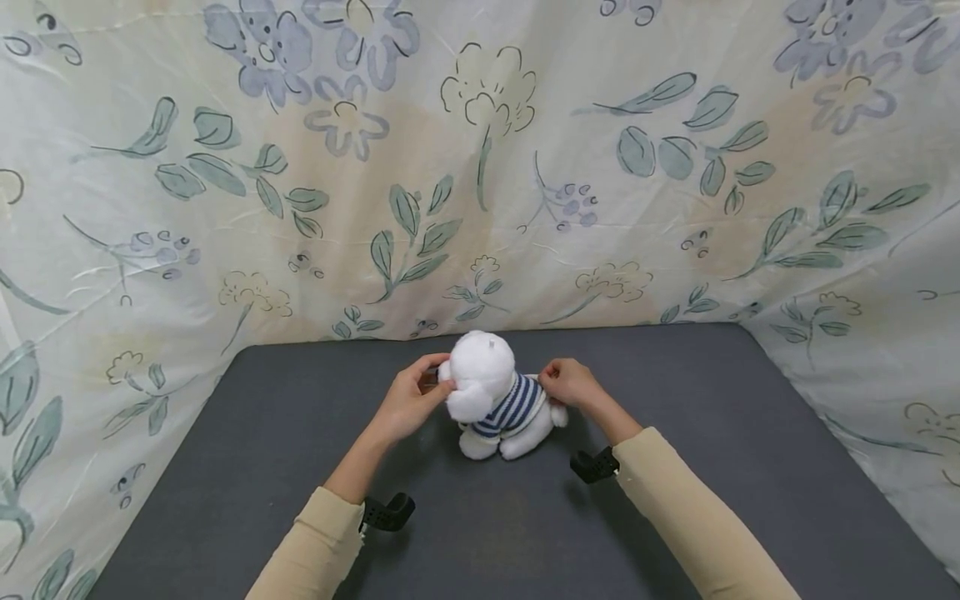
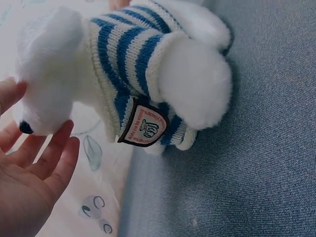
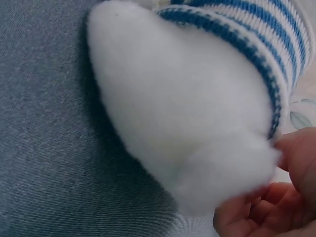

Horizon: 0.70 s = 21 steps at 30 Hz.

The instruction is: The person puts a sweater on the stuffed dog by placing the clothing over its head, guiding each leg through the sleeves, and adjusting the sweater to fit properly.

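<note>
Nearest are two beige sleeves (image 1: 697, 517), leading to the hands at a white plush bear (image 1: 498, 404) (in a blue-striped sweater (image 2: 128, 59)) near the far middle of the grey table (image 1: 750, 467). The left hand (image 1: 408, 404) touches the bear's head with relaxed, nearly straight fingers (image 2: 54, 153). The right hand (image 1: 570, 383) pinches the bear's fluffy back end between curled fingertips (image 3: 296, 148).

One white plush bear (image 1: 495, 396) in one blue-striped sweater (image 1: 512, 407) sits on one dark grey table (image 1: 750, 467). Two hands flank the bear, the left hand (image 1: 408, 404) and the right hand (image 1: 570, 383). One sewn label (image 2: 143, 127) shows on the sweater. One floral cloth (image 1: 480, 167) hangs behind the bear.
</note>
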Each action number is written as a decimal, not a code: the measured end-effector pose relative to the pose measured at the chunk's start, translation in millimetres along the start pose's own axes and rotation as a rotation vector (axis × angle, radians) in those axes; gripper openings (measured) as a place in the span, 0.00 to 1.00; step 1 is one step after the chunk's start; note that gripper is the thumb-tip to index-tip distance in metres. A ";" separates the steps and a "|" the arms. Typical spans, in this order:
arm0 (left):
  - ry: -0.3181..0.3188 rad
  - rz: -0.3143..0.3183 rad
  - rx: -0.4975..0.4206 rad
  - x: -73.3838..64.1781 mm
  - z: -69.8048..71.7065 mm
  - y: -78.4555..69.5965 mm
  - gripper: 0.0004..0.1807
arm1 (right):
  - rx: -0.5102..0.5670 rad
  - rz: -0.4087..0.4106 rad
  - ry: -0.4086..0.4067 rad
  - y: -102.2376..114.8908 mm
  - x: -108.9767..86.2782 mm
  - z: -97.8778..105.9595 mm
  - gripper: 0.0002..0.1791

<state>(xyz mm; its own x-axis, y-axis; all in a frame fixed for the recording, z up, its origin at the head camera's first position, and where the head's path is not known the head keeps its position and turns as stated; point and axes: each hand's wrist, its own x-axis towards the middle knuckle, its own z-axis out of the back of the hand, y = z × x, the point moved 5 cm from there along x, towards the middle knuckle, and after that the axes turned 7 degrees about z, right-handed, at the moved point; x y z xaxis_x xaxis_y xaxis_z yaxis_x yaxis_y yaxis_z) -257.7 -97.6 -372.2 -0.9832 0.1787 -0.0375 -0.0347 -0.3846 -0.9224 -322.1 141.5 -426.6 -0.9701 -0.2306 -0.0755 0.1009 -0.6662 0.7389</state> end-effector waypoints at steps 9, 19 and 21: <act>-0.002 -0.015 0.007 -0.5 -1.3 0.4 0.24 | 0.010 0.048 -0.073 -1.7 -6.7 0.0 0.14; 0.003 -0.017 -0.004 0.4 -0.7 1.7 0.24 | 0.010 0.098 -0.006 8.0 -34.0 2.5 0.14; 0.001 -0.021 -0.003 -0.1 -0.4 1.1 0.24 | 0.007 0.111 0.011 11.4 -40.6 0.4 0.13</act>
<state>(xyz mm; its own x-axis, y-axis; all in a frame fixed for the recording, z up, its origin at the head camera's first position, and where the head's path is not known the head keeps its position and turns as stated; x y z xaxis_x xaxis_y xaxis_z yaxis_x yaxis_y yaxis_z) -257.6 -97.6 -373.4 -0.9820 0.1879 -0.0191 -0.0543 -0.3780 -0.9242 -281.7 143.6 -414.9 -0.9506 -0.3104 -0.0006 0.2057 -0.6316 0.7475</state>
